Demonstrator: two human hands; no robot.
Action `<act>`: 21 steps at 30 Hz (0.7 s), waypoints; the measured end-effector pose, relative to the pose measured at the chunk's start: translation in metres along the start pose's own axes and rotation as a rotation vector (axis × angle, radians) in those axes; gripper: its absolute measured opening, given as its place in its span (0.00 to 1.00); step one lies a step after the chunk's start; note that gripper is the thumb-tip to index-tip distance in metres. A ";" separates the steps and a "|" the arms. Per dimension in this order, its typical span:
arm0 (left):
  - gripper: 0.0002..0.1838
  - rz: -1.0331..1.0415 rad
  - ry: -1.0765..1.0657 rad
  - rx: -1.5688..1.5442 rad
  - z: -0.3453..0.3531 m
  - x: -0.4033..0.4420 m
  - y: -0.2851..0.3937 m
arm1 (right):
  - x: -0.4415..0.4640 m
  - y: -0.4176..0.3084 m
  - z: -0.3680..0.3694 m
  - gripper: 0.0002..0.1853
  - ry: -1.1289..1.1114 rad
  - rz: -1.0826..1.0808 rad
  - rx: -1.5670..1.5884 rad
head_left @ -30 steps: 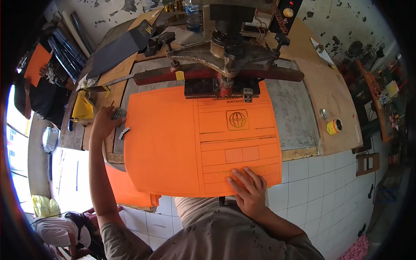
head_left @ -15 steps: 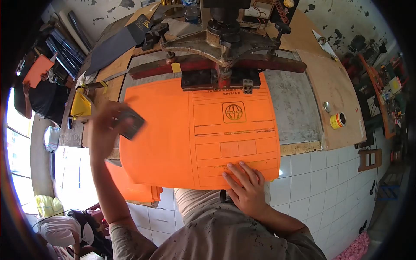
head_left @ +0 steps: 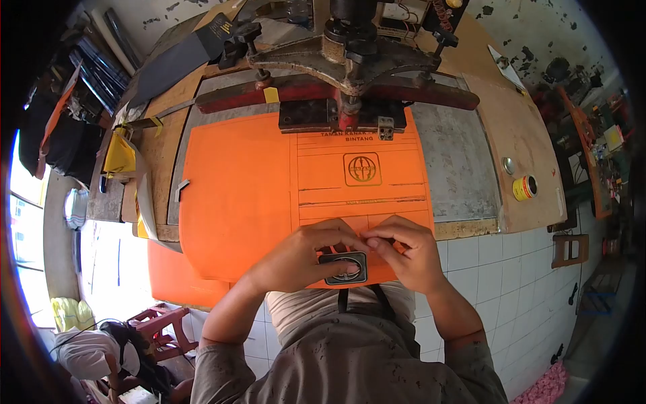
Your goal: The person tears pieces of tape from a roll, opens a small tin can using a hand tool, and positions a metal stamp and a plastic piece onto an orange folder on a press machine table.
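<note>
At the far left of the room, a person in a white shirt (head_left: pixel 84 357) bent beside a dark red plastic stool (head_left: pixel 161 330). Before me spread the worn wooden table (head_left: pixel 528 128), a crumpled yellow sheet (head_left: pixel 121 159) at its left edge and a limp dark grey sheet (head_left: pixel 165 77) farther back. Over its middle stood a heavy cast-metal press (head_left: pixel 306 64), scuffed and grimy, with a straight red bar (head_left: pixel 437 94) running across it and a scratched grey slab (head_left: pixel 464 182) below. On the right sat a round silvery lid (head_left: pixel 509 165) near a small yellow-labelled jar (head_left: pixel 522 188); square white tiles (head_left: pixel 471 276) covered the floor.

The smooth orange card sheet (head_left: pixel 239 195) lay partly hidden by the press, overhanging towards my lap, long axis left to right, its printed right half upright to me.

My left hand (head_left: pixel 286 259) gripped a dark rectangular metal-looking plate (head_left: pixel 344 278) above the sheet's near edge, thumb across its face. Its ring emblem faced up, its long axis lying left to right. Just rightward, my right hand (head_left: pixel 414 259) had its fingers bent, tips meeting my left fingertips; I couldn't tell whether they pinched anything.
</note>
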State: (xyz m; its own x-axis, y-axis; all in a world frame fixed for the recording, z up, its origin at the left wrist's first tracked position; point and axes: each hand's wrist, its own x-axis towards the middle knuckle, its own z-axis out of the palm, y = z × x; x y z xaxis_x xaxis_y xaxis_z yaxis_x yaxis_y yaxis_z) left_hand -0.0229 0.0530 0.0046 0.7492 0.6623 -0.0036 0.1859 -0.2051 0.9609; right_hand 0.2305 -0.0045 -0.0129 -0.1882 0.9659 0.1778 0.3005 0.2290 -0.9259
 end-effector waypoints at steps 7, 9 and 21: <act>0.22 -0.251 0.483 -0.124 -0.086 -0.014 -0.024 | 0.032 0.019 -0.024 0.10 0.153 0.146 -0.142; 0.21 -0.226 0.583 -0.031 -0.113 -0.013 -0.042 | 0.035 0.018 -0.027 0.10 0.134 0.119 -0.106; 0.17 -0.001 0.959 0.874 -0.086 -0.007 -0.032 | 0.017 0.033 -0.025 0.14 0.261 -0.822 -0.582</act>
State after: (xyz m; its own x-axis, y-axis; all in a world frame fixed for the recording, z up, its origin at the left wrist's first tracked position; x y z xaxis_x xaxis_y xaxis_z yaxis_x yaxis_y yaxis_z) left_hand -0.0888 0.1164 -0.0027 0.0651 0.8368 0.5436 0.8096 -0.3628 0.4615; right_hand 0.2601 0.0229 -0.0321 -0.3519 0.4659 0.8119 0.5886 0.7845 -0.1951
